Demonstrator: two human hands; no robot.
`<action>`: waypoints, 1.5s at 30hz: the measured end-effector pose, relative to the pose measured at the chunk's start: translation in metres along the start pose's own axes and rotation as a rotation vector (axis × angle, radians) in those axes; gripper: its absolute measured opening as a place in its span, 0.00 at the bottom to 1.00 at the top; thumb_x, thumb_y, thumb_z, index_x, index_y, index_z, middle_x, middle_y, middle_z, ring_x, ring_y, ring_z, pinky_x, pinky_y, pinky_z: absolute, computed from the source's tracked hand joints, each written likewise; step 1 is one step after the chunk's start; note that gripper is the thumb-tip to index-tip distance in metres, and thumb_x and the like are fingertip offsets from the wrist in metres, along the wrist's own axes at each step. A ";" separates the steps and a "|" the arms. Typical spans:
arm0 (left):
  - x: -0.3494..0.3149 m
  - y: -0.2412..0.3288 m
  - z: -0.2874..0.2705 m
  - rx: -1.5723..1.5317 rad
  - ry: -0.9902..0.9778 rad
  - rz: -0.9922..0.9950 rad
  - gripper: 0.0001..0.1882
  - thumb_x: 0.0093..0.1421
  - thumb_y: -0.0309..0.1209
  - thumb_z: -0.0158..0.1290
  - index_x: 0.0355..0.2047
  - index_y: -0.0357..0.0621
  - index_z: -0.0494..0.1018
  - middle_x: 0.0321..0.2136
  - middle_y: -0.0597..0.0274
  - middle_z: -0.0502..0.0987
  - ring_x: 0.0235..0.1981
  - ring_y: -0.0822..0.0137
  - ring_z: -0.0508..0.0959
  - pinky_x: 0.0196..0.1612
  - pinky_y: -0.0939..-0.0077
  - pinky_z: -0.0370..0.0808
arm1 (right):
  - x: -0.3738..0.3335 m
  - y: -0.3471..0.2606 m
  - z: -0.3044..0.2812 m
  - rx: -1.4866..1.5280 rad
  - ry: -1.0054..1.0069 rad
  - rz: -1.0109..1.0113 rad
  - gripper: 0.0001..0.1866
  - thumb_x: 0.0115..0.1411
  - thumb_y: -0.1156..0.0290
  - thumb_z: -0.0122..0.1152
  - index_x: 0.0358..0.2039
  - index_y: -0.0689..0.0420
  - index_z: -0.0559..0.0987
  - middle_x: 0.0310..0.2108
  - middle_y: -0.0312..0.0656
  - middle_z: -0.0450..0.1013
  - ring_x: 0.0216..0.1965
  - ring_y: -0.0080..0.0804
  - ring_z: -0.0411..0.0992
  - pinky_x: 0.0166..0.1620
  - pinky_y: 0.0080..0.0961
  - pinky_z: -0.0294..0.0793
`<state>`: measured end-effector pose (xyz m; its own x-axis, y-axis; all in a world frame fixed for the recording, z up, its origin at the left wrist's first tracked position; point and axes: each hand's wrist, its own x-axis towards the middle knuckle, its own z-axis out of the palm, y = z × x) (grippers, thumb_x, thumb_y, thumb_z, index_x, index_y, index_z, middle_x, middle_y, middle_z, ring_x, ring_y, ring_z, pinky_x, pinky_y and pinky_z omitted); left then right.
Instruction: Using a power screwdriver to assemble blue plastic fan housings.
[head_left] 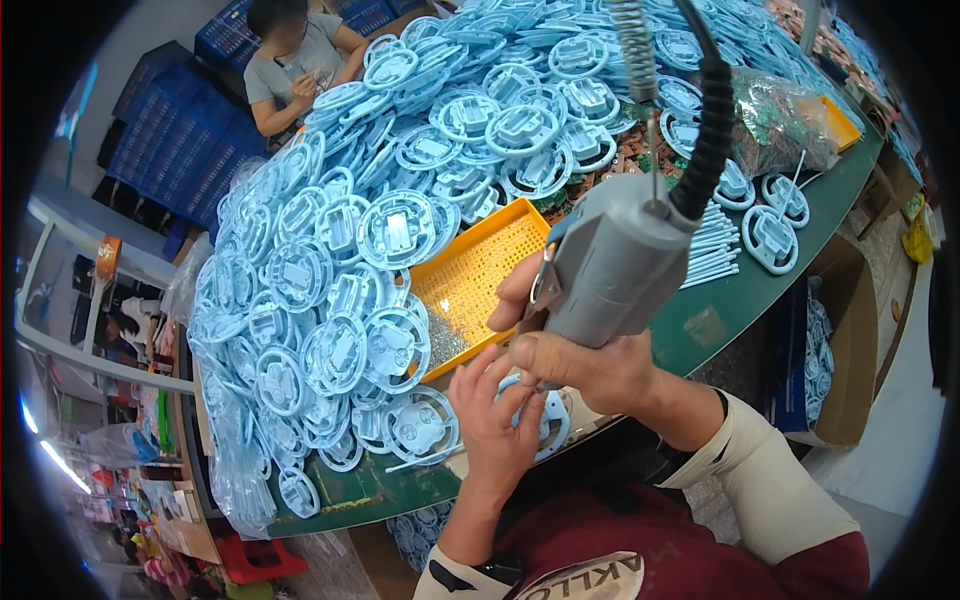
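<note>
My right hand (600, 370) is wrapped around a grey electric screwdriver (620, 260), which hangs from a coiled spring and points downward. Below it, at the near edge of the green table, lies a light-blue plastic toy steering wheel (558, 425), partly covered by my hands. My left hand (497, 420) has its fingers bent over this wheel, close to the screwdriver's lower end; the bit and the fingertips' contact are mostly hidden. Just beyond my hands is a yellow perforated tray (475, 265) with small silvery screws heaped in its near end.
A big heap of light-blue wheel parts (400, 225) covers the table's left and far side. Light-blue rods (712, 248) and a clear bag of circuit boards (780, 125) lie to the right. A person (295, 70) sits across, near blue crates (185, 145). A cardboard box (850, 340) stands right.
</note>
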<state>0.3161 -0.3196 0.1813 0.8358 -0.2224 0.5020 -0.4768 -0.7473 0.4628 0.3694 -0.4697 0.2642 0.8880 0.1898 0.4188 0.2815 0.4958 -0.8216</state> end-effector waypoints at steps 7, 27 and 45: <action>0.014 -0.027 0.005 0.128 -0.067 0.011 0.07 0.47 0.29 0.60 0.29 0.48 0.76 0.37 0.65 0.76 0.43 0.61 0.73 0.51 0.60 0.62 | 0.005 -0.008 -0.008 -0.075 0.087 -0.130 0.20 0.52 0.82 0.59 0.46 0.64 0.67 0.35 0.45 0.71 0.27 0.20 0.71 0.27 0.14 0.73; -0.042 -0.002 -0.011 0.028 -0.149 -0.174 0.32 0.43 0.41 0.64 0.49 0.40 0.70 0.47 0.54 0.71 0.52 0.53 0.67 0.54 0.58 0.59 | 0.006 0.051 0.007 -0.114 0.004 0.001 0.17 0.50 0.75 0.65 0.41 0.62 0.74 0.34 0.35 0.75 0.34 0.18 0.73 0.38 0.19 0.74; -0.039 -0.003 -0.012 0.046 -0.152 -0.171 0.31 0.43 0.43 0.63 0.46 0.41 0.72 0.45 0.57 0.73 0.51 0.59 0.68 0.54 0.56 0.57 | 0.012 0.074 0.013 -0.255 -0.076 -0.070 0.13 0.49 0.74 0.63 0.36 0.62 0.74 0.26 0.35 0.73 0.27 0.17 0.70 0.32 0.19 0.71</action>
<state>0.2816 -0.3007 0.1690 0.9364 -0.1792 0.3016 -0.3146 -0.8094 0.4958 0.3961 -0.4194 0.2131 0.8360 0.2308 0.4978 0.4322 0.2820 -0.8565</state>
